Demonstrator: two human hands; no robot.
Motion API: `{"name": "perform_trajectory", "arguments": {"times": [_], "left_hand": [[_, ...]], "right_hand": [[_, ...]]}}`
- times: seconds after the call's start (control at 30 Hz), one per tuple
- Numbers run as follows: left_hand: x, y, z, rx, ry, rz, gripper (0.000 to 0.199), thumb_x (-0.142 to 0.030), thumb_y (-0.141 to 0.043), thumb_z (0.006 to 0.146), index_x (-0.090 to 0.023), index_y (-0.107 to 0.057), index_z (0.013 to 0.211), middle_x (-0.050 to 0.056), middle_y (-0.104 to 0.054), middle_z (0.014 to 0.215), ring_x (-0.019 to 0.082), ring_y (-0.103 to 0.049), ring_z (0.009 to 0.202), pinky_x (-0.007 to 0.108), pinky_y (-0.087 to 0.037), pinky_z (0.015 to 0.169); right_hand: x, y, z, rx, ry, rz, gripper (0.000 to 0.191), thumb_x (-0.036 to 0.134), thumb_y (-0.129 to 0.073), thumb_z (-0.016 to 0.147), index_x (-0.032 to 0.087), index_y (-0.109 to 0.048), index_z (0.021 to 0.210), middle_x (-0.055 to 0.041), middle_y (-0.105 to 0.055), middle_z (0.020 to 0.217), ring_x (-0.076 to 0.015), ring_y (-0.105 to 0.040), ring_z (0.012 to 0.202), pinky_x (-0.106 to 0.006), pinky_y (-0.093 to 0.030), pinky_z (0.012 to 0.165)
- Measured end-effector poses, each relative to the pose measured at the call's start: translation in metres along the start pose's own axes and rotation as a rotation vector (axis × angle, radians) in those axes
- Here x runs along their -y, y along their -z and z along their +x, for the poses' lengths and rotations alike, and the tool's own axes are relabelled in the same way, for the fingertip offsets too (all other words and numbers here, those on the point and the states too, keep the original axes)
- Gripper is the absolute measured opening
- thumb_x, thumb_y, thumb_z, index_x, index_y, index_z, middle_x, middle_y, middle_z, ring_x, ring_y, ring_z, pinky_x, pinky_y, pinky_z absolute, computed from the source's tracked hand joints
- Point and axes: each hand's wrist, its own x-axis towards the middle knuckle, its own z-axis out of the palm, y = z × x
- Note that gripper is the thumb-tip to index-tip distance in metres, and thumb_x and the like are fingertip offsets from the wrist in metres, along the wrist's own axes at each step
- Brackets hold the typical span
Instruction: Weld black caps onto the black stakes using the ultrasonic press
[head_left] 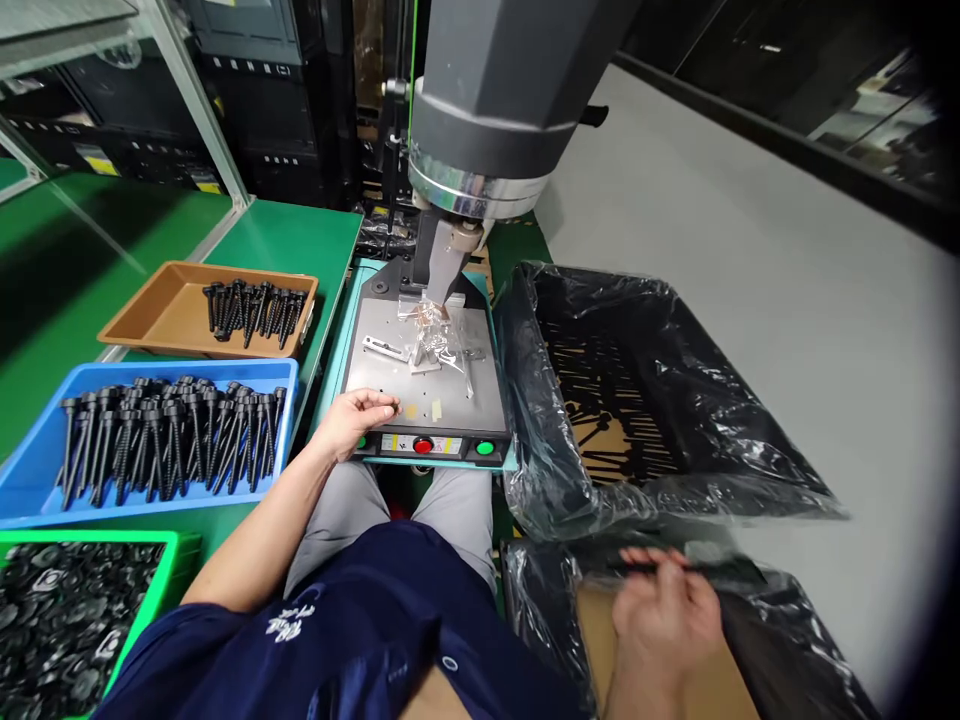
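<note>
A black rod (634, 568), blurred, is held over the near lined box (596, 635) by the closed fingers of the right hand (664, 612). Its long axis is aligned roughly left to right; which end is the head cannot be told. A small dark piece (396, 408) is pinched between the left hand's (352, 420) thumb and fingers, above the machine plate's (469, 415) front. More rods are contained in the far lined box (551, 450). On the desk (311, 235), black screws (172, 430) are heaped in the blue tray (289, 385), heads mostly pointed away from the person.
</note>
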Motion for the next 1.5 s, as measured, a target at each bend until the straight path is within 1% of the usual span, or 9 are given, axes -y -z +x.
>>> {"name": "perform_trajectory", "arguments": {"times": [0.2,0.33,0.5,0.7,0.9,1.1,1.3,1.43,1.5], "left_hand": [[-0.01,-0.027,-0.005,0.03,-0.06,-0.194,0.037,-0.028,-0.092,0.053,-0.015,-0.071,0.081,0.009,-0.075,0.099,0.019,-0.071,0.085,0.033,-0.055,0.081],[-0.01,-0.031,-0.014,0.068,-0.116,-0.224,0.035,-0.029,-0.091,0.056,-0.015,-0.072,0.083,0.01,-0.075,0.101,0.022,-0.07,0.091,0.037,-0.054,0.087],[-0.004,-0.024,-0.02,0.109,-0.154,-0.214,0.03,-0.027,-0.089,0.059,-0.017,-0.074,0.083,0.009,-0.076,0.103,0.025,-0.069,0.103,0.043,-0.048,0.1],[0.001,-0.021,-0.017,0.129,-0.135,-0.216,0.029,-0.029,-0.088,0.061,-0.017,-0.074,0.083,0.01,-0.075,0.106,0.026,-0.069,0.103,0.046,-0.047,0.1],[0.002,-0.024,-0.016,0.153,-0.152,-0.165,0.026,-0.031,-0.086,0.065,-0.016,-0.072,0.081,0.012,-0.074,0.11,0.028,-0.069,0.104,0.045,-0.051,0.093],[0.006,-0.028,-0.015,0.143,-0.343,0.005,0.023,-0.031,-0.081,0.072,-0.018,-0.074,0.089,0.011,-0.073,0.111,0.026,-0.066,0.109,0.043,-0.049,0.098],[0.025,-0.036,-0.013,0.085,-0.359,0.181,0.026,-0.035,-0.075,0.078,-0.02,-0.073,0.098,0.012,-0.07,0.118,0.025,-0.068,0.102,0.043,-0.05,0.095],[0.032,-0.04,-0.016,0.104,-0.444,0.313,0.022,-0.034,-0.07,0.082,-0.022,-0.075,0.101,0.012,-0.064,0.127,0.026,-0.059,0.119,0.043,-0.044,0.104],[0.032,-0.043,-0.018,0.153,-0.47,0.372,0.021,-0.033,-0.069,0.083,-0.022,-0.076,0.1,0.012,-0.062,0.128,0.027,-0.054,0.125,0.043,-0.04,0.108]], "right_hand": [[0.009,-0.122,-0.064,0.946,-0.176,-0.144,0.032,0.045,-0.068,0.082,0.019,-0.07,0.098,-0.0021,-0.061,0.069,-0.0133,-0.052,0.052,-0.027,-0.042,0.048],[0.013,-0.166,-0.093,1.196,0.009,-0.159,0.025,0.04,-0.058,0.09,0.021,-0.071,0.101,-0.0023,-0.062,0.077,-0.0119,-0.052,0.057,-0.025,-0.043,0.052],[0.019,-0.186,-0.104,1.272,0.065,-0.133,0.024,0.038,-0.057,0.092,0.022,-0.071,0.103,-0.0021,-0.063,0.08,-0.0114,-0.053,0.058,-0.026,-0.044,0.055],[0.018,-0.19,-0.109,1.327,-0.191,-0.044,0.03,0.044,-0.059,0.089,0.019,-0.068,0.103,-0.0019,-0.063,0.073,-0.0101,-0.045,0.049,-0.024,-0.037,0.045],[0.021,-0.188,-0.109,1.197,0.104,-0.17,0.022,0.035,-0.057,0.091,0.021,-0.07,0.102,-0.0027,-0.064,0.079,-0.0122,-0.053,0.06,-0.026,-0.044,0.058],[0.018,-0.192,-0.11,1.231,-0.187,-0.055,0.027,0.043,-0.061,0.086,0.019,-0.067,0.098,-0.0016,-0.065,0.075,-0.0102,-0.049,0.052,-0.023,-0.04,0.046],[0.018,-0.206,-0.107,1.277,-0.412,0.17,0.026,0.043,-0.066,0.083,0.019,-0.064,0.09,0.0006,-0.059,0.074,-0.0062,-0.042,0.047,-0.019,-0.031,0.04],[0.015,-0.214,-0.103,1.244,-0.672,0.327,0.046,0.057,-0.064,0.082,0.023,-0.061,0.113,0.0017,-0.056,0.073,-0.0065,-0.038,0.044,-0.017,-0.021,0.034],[0.011,-0.219,-0.101,1.239,-0.709,0.338,0.048,0.061,-0.063,0.082,0.021,-0.062,0.109,0.0042,-0.049,0.062,-0.0064,-0.035,0.041,-0.017,-0.021,0.033]]}}
